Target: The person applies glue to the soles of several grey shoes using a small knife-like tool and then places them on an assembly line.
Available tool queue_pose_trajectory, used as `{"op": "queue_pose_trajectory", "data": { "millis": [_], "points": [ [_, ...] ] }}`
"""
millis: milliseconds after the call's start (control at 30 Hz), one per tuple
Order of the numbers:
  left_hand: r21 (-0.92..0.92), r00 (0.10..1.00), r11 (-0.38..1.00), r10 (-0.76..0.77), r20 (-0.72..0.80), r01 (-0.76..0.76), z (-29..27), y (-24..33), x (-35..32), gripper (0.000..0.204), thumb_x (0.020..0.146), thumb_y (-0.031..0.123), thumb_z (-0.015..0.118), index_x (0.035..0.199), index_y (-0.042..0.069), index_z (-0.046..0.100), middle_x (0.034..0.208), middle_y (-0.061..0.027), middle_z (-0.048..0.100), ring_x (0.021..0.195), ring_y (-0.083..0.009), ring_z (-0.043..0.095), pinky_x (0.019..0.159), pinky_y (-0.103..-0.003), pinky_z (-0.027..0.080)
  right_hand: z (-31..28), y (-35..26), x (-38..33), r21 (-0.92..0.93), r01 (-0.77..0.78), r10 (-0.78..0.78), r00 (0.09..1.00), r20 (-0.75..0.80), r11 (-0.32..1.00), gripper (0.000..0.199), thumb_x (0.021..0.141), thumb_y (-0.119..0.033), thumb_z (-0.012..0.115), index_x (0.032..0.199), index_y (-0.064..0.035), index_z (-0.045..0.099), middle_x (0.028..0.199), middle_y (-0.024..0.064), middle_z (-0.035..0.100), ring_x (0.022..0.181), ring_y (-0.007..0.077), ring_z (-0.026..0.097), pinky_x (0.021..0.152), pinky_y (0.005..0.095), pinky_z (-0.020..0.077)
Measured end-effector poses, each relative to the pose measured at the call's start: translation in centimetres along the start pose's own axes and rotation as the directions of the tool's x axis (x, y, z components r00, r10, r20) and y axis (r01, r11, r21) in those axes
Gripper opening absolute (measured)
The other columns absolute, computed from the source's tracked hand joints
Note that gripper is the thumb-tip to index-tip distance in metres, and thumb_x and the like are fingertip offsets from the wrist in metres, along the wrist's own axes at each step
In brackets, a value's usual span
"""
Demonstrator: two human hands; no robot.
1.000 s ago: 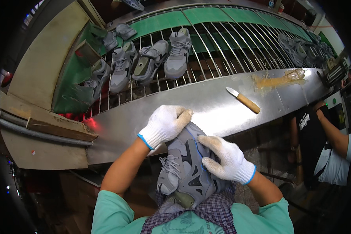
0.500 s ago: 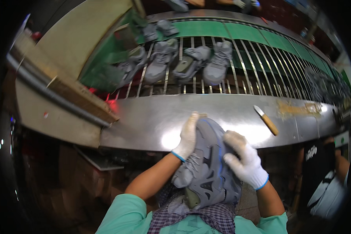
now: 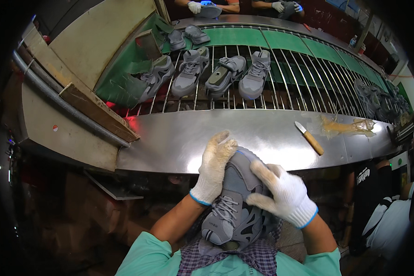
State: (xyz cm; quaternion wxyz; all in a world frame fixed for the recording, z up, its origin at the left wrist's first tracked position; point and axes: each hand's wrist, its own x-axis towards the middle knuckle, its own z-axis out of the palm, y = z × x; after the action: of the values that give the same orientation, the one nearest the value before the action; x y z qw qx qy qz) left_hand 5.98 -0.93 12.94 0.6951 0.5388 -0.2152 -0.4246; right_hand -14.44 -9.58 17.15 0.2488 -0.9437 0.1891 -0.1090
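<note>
Grey lace-up sports shoe [image 3: 237, 202] held against the lap, toe toward the steel desk [image 3: 170, 142]. Left hand [image 3: 215, 168], white knit glove, grips its left side near the toe; right hand [image 3: 283, 193] grips the right side, fingers spread. Wooden-handled knife [image 3: 309, 138] lies well apart, bare steel between.

Tabletop [image 3: 179, 138]: polished steel, curving across the view
Knife [image 3: 309, 138]: wooden handle, lying flat on the steel; crumpled clear wrapping [image 3: 347, 126] just beside it
Rack [image 3: 303, 83]: metal bars over green; four grey shoes [image 3: 255, 76] in a row
Far edge: co-workers' gloved hands [image 3: 195, 7]
</note>
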Motion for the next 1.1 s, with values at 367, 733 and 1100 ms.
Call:
{"op": "queue_pose_trajectory", "data": {
  "millis": [367,733,1100],
  "points": [
    [0.069,0.987,0.994,0.072,0.14,-0.082,0.8,0.7,0.1,0.054,0.108,0.028,0.058,0.151,-0.003,0.05,0.122,-0.009,0.065,0.113,-0.0157,0.061,0.106,-0.031,0.049,-1.0,-0.5,-1.4,0.212,-0.067,0.089,0.991,-0.096,0.975,0.093,0.087,-0.046,0.087,0.157,-0.0044,0.044,0.13,0.0293,0.067,0.109,0.0415,0.075,0.089,0.045,0.0632],
    [0.013,0.892,0.922,-0.377,0.248,0.386,-7.0,-3.6,-3.4,0.089,0.107,0.066,0.051,0.162,-0.001,0.034,0.154,-0.0238,0.05,0.14,-0.0326,0.053,0.117,-0.042,0.046,-5.3,-4.9,-1.0,0.494,0.322,-0.062,0.879,-0.472,0.808,0.095,0.078,-0.042,0.096,0.145,0.0079,0.052,0.117,0.0253,0.074,0.105,0.0325,0.076,0.093,0.0463,0.0628],
    [0.797,0.734,0.199,-0.314,0.602,-0.57,-3.7,5.5,-1.0,0.098,0.069,0.049,0.095,0.145,0.0,0.057,0.119,-0.0237,0.073,0.114,-0.0405,0.071,0.095,-0.048,0.059,15.8,7.3,-6.2,0.967,-0.11,0.309,0.95,0.034,0.229,0.12,0.094,-0.094,0.025,0.165,0.0024,0.035,0.16,0.0232,0.049,0.15,0.036,0.045,0.126,0.0475,0.0353]
  ]
}}
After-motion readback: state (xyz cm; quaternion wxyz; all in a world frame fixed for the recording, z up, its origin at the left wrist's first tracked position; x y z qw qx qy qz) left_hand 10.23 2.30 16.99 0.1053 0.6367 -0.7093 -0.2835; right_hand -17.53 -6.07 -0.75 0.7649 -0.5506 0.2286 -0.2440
